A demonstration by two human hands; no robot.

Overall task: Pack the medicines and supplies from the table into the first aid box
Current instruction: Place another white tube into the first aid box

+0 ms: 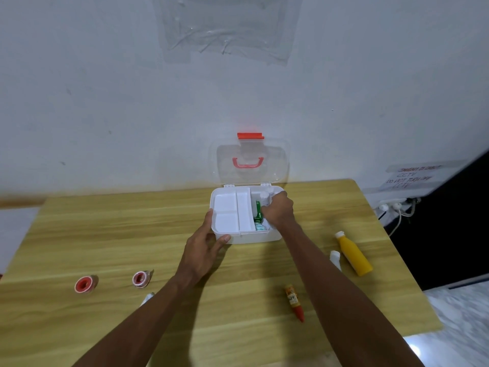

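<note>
The white first aid box [247, 237] stands open at the table's far middle, its clear lid [250, 161] with red handle upright against the wall. A white divided tray fills its left part. The right part holds a green box [258, 211] and a teal item. My left hand [209, 241] grips the box's front left corner. My right hand [279, 209] is inside the right part, fingers closed around a small white bottle [264, 198]. On the table lie two red tape rolls [84, 284] [141, 279], a red-tipped orange tube [294, 301], a yellow bottle [353, 254] and a white bottle [335, 258].
The wooden table [105, 234] stands against a white wall. A white tube [147, 298] peeks out beside my left forearm. Off the right edge are a power strip with cables [394, 207], a paper notice and a dark panel.
</note>
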